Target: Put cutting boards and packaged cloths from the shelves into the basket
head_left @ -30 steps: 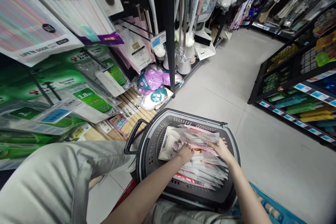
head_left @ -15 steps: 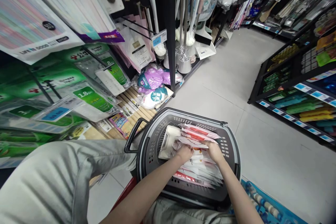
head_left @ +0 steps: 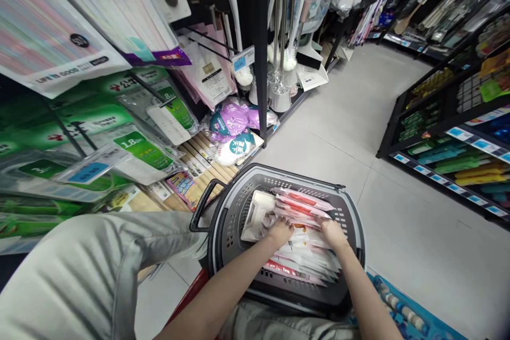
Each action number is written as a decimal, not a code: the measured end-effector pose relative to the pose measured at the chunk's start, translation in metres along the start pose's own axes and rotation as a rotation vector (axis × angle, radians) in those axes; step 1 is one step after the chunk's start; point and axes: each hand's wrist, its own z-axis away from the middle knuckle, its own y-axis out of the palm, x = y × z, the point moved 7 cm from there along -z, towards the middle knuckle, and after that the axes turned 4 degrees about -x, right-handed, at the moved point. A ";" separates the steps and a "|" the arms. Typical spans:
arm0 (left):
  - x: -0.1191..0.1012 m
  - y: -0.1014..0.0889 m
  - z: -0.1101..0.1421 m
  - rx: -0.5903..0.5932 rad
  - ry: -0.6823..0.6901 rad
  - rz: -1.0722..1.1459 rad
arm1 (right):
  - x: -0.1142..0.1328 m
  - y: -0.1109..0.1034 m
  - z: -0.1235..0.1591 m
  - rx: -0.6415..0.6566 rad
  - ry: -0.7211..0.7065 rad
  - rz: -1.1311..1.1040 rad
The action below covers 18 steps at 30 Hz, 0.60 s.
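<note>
A grey and black shopping basket [head_left: 217, 234] holds a row of flat white, pink and red plastic packets [head_left: 306, 252] standing on edge. Both my hands are inside it. The curled fingers of my left hand [head_left: 281, 231] close over the left edge of a packet near the middle of the row. At the right end of that row, my right hand [head_left: 332, 232] has its fingers bent round the packet's edge, the tips partly hidden. A cream-coloured flat item [head_left: 251, 218] lies against the basket's left side, close to my left hand.
Shelves on the left carry green-labelled packs [head_left: 143, 149] and bagged straws [head_left: 40, 26]. Toilet brushes [head_left: 281, 90] and a dustpan [head_left: 313, 75] stand past a black post [head_left: 261, 53]. Another rack [head_left: 458, 159] rises at right. The basket's handle [head_left: 203, 202] sticks out left.
The light packet between my hands has gone down among the others. My right hand has shifted slightly right and turned, and my left fingers have moved up over the packets.
</note>
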 end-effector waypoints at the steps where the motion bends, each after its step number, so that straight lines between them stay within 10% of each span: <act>1: 0.000 0.001 0.000 0.000 -0.001 0.000 | -0.005 -0.004 0.003 0.002 -0.004 0.031; 7: 0.001 0.002 -0.001 -0.004 -0.008 0.004 | -0.026 -0.019 0.018 0.012 0.015 0.157; 18: 0.003 -0.001 0.002 -0.038 -0.009 0.003 | -0.007 0.023 0.007 0.024 0.143 0.069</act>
